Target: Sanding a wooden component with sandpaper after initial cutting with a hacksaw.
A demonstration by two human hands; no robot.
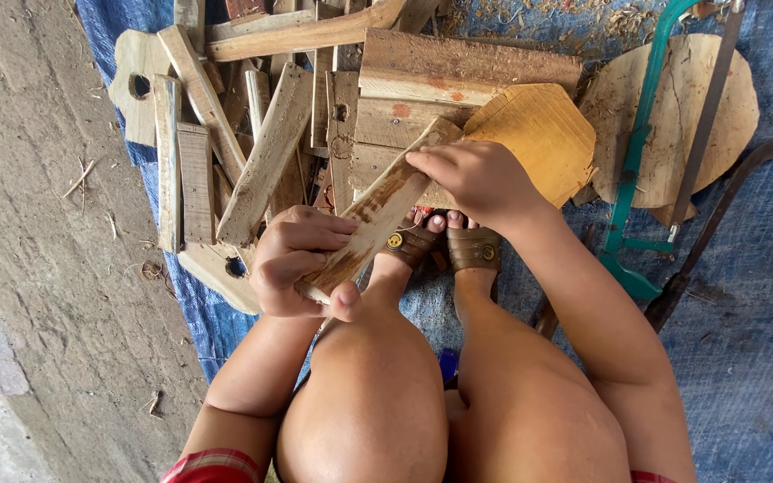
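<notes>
The wooden slat (378, 215) was a narrow, flat strip of rough, weathered wood, pale with darker stains and a whitish patch near its middle. It was held off the floor, slanting from lower left to upper right above the person's knees and sandalled feet. Its lower end sat in the left hand (293, 259), and its upper end lay under the fingers of the right hand (476, 179).

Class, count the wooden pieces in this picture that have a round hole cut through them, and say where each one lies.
2 show clearly: a pale board at the pile's upper left, and another holed piece beside the left hand. More may be hidden under the stacked slats.
</notes>
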